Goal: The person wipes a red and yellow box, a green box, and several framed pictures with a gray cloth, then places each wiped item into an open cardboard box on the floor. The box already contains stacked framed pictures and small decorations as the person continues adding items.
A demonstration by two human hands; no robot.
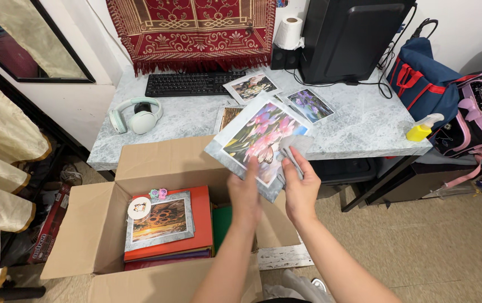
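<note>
My left hand (245,193) and my right hand (301,188) together hold up a large print of pink flowers with a butterfly (260,137), white-bordered, above the box. The right hand also pinches a grey cloth (297,147) against the print's right edge. Below sits an open cardboard box (106,224) holding a sunset photo (159,221) on top of a red book (199,224) and other folders. A small round sticker (139,207) lies on the photo's corner.
A marble-patterned desk (358,123) carries more flower prints (310,105), a black keyboard (187,84), mint headphones (137,115), a paper roll (289,32), a monitor (353,36) and a yellow spray bottle (422,129). Bags (476,112) stand at right.
</note>
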